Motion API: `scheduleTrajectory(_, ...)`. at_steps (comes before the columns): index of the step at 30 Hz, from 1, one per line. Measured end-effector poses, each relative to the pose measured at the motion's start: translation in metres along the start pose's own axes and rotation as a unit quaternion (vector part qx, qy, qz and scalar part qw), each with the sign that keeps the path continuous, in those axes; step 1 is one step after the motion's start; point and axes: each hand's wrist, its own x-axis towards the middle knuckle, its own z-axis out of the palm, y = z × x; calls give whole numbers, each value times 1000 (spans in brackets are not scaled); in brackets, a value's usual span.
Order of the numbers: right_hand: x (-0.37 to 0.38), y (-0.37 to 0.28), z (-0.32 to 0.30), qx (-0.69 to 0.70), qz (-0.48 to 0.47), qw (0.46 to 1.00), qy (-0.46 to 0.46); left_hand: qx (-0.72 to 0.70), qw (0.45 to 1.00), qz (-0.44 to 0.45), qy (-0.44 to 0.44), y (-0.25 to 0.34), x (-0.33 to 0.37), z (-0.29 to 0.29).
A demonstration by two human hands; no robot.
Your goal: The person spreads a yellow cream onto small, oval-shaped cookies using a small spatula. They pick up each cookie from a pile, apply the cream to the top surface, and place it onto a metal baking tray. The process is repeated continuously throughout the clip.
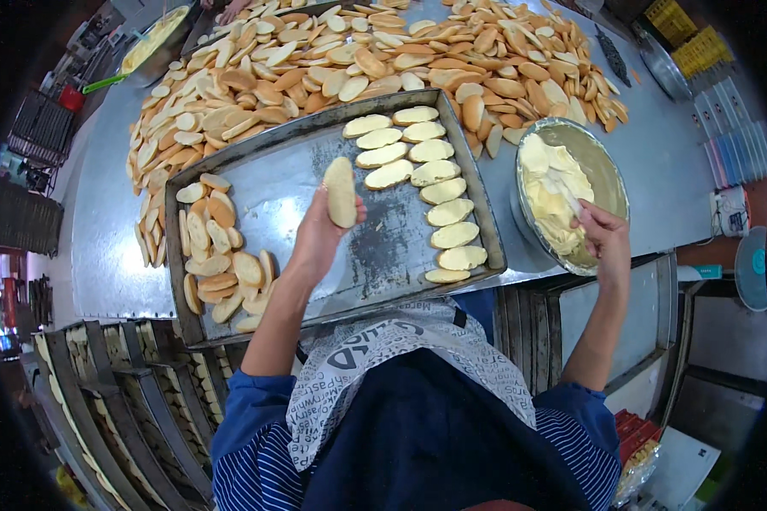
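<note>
My left hand (314,243) holds an oval slice of bread (341,192) above a large metal baking tray (273,194), its pale cut face upward. On the tray's right side lie several slices coated with pale yellow cream (446,213), in rows. Uncoated slices (217,234) are heaped at its left end. My right hand (603,232) is closed round a light-coloured spatula (568,196), over a metal bowl (619,175) of thick yellow cream (544,183). The spatula's tip is down in the cream; its end is hidden.
A big pile of bread slices (264,81) covers the far part of the metal table (106,238). At the far left stands another container of yellow cream (155,43) with a green handle. Racked trays (115,400) stand lower left, more trays (609,319) lower right. Another person's hand (233,12) shows at the top.
</note>
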Motion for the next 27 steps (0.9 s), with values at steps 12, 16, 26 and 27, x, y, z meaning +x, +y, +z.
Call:
scheduleTrajectory(12,-31,40,143,-42,-421,905,36,-204,976,-36,-74,-5,-15,40)
scheduleTrajectory(16,-46,33,161,-140,-432,891,23,-212,974,-25,-80,-7,-17,43)
scheduleTrajectory(26,-49,30,137,-246,-504,827,40,-196,979,22,-61,2,-10,22)
scheduleTrajectory(27,-49,26,135,-237,-498,833,46,-184,981,25,-57,2,-9,21)
